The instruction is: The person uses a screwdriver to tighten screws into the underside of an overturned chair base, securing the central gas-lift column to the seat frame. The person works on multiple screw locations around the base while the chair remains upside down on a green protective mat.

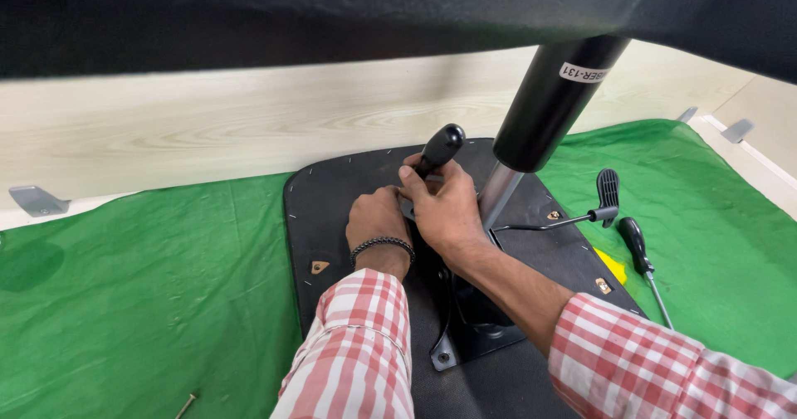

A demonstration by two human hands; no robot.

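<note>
Screwdriver (437, 150) clamped in my right hand (444, 211), black handle tilting up and away to the right, left hand (375, 218) curled beside it on the seat underside (332, 211), its hold hidden from me.

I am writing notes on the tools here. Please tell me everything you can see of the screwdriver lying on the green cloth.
The screwdriver lies flat on the green cloth, right of the black seat base, beside a yellow piece. It has a thick black handle, seemingly plastic or rubber, and a thin bare metal shaft pointing toward the camera. Neither hand touches it; it lies apart from the black lever paddle above it.
</note>
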